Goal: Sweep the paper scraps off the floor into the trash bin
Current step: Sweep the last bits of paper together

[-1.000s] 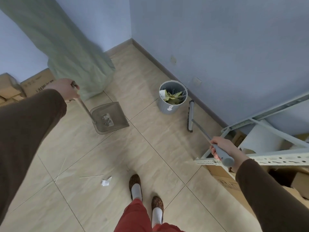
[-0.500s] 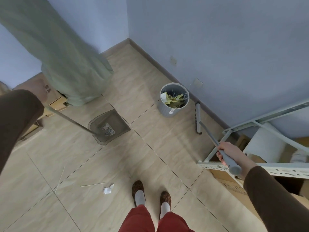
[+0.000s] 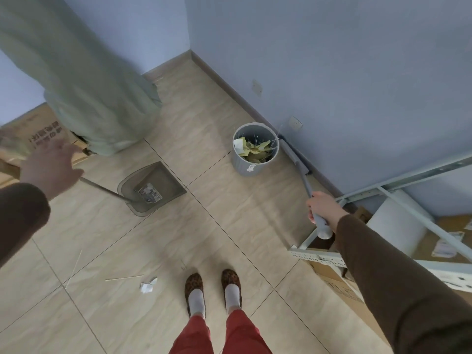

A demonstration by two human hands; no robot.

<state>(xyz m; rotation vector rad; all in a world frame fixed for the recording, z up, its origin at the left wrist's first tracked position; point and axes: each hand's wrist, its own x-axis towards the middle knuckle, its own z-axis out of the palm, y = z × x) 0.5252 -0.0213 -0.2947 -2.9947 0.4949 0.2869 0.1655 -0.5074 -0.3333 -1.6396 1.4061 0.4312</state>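
Tiled floor (image 3: pixel 229 238) holds a paper scrap (image 3: pixel 148 287) well short of the bin (image 3: pixel 251 152). Right hand (image 3: pixel 324 209) grips the broom (image 3: pixel 296 159); left hand (image 3: pixel 49 168), fingers spread, hovers above the dustpan (image 3: pixel 152 189) handle, which might topple.

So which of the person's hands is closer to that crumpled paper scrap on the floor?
Left. The left hand hovers above the dustpan handle, up and left of the paper scrap. The right hand, gripping the broom, is far off to its right.

Right hand (image 3: pixel 322 207) around broom (image 3: pixel 296 159) handle, beside trash bin (image 3: pixel 251 166)
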